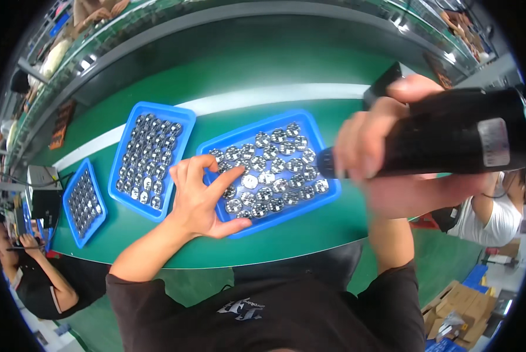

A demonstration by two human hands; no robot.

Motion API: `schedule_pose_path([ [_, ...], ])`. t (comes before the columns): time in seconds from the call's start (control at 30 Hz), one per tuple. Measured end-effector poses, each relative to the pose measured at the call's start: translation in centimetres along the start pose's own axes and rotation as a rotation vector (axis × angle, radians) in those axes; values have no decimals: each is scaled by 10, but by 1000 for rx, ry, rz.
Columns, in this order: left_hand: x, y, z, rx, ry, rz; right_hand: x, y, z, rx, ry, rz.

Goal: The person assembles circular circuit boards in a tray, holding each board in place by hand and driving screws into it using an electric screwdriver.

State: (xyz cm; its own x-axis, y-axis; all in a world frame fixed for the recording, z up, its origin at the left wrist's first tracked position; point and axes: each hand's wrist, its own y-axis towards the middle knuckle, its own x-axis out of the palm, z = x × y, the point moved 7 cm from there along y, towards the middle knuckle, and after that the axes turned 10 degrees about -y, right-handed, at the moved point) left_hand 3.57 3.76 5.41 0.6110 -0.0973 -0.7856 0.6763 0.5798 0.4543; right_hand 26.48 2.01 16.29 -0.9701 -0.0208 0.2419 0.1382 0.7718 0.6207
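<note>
My left hand (201, 196) rests on the near left corner of a blue tray (316, 132), fingers spread, index finger pointing onto the small round silver parts (275, 170) that fill it in rows. It grips nothing. Close to the camera, my right hand (386, 158) is wrapped around a thick black cylindrical tool (450, 141). The tool's narrow black tip (324, 163) hangs just over the tray's right side.
A second blue tray (135, 114) of the same silver parts lies to the left, and a third (69, 196) further left, all on a green belt (263, 76). Another person sits at lower left (34, 276); another at right (491, 217). Cardboard boxes (462, 305) stand at lower right.
</note>
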Motion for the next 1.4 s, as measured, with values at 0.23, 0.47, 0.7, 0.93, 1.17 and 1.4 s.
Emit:
schedule_pose_path([
  [0.23, 1, -2, -5, -65, 23, -75, 59, -2, 76, 366, -85, -146],
  [0.47, 1, -6, -8, -92, 17, -101, 59, -13, 99, 314, -112, -175],
  [0.7, 1, -4, -7, -82, 17, -90, 58, -16, 107, 372, -197, -134],
  [0.93, 1, -4, -7, -84, 12, -85, 61, -17, 106, 360, -236, -156],
  [1.17, 2, -5, -7, -84, 9, -85, 62, -17, 106, 345, -222, -118],
  [1.4, 3, -5, -8, -86, 8, -82, 61, -18, 106, 336, -194, -69],
])
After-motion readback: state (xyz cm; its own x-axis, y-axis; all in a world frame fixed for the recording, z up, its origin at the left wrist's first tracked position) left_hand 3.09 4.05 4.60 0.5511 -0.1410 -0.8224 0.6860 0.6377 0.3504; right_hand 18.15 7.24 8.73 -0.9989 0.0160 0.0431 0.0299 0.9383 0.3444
